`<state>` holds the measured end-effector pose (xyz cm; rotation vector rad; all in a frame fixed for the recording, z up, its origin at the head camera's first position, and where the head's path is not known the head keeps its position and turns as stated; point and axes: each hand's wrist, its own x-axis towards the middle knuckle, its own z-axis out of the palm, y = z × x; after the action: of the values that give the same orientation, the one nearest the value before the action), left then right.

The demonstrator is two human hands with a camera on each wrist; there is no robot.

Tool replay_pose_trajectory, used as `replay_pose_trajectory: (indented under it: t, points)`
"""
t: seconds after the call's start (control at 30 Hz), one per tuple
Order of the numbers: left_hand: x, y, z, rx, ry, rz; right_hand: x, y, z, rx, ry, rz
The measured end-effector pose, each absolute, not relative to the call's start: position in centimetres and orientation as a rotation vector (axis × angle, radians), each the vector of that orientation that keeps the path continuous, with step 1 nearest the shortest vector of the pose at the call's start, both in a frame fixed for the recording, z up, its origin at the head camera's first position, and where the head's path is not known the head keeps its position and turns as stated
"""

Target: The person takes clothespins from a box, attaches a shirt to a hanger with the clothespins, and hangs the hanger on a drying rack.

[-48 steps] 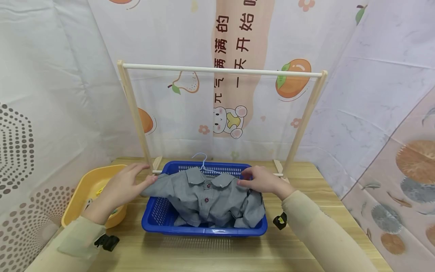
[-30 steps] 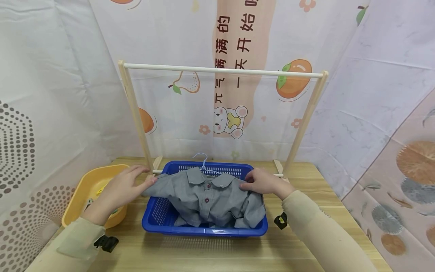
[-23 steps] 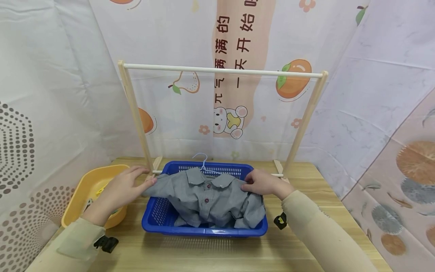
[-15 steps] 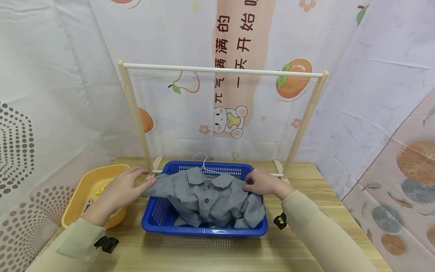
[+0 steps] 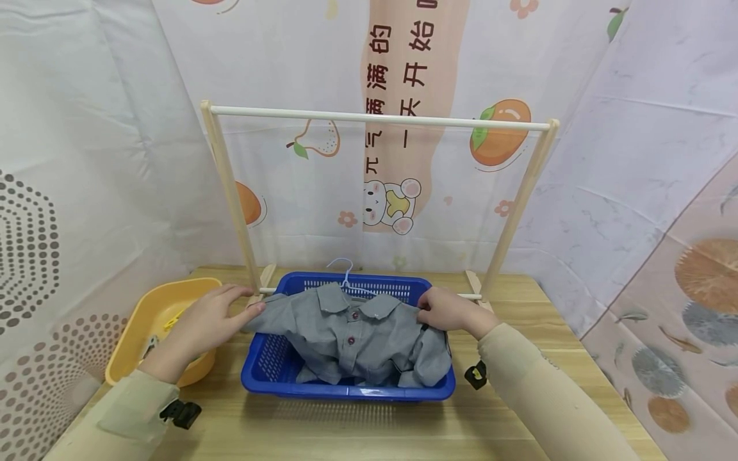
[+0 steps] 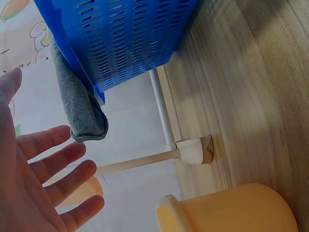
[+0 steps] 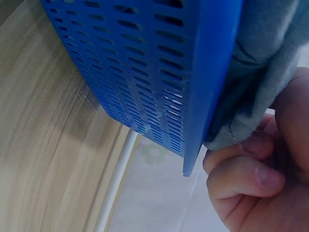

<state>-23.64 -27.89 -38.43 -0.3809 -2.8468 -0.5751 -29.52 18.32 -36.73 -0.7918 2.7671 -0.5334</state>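
A grey button-up shirt (image 5: 369,336) with a collar and dark red buttons lies spread over a blue plastic basket (image 5: 346,392). The hook of a light-blue hanger (image 5: 346,272) rises from its collar. My left hand (image 5: 210,320) is beside the sleeve on the left; in the left wrist view its fingers (image 6: 65,186) are spread and straight, with fingertips right at the sleeve end (image 6: 87,121), which hangs over the basket rim. My right hand (image 5: 452,310) pinches the shirt near the right shoulder, its fingers (image 7: 246,176) curled in the right wrist view.
Behind the basket stands a rack with wooden posts (image 5: 521,198) and a white top rail (image 5: 375,118). A yellow tub (image 5: 132,320) with small items, one of them yellow, is at the left. All stand on a wooden table (image 5: 323,435), with printed cloth hanging behind.
My right hand has slid a little to the right along the shirt's shoulder, and its fingers have drawn in. The left hand, basket and hanger look almost the same.
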Motion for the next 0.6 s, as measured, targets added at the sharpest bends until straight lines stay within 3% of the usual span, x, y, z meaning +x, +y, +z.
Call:
replay_pose_trajectory:
  t: [0.6]
  points:
    - [-23.7,-27.9,-38.8,-0.392,-2.837,-0.546,-29.4,19.5,-35.7,-0.915,2.799,-0.6]
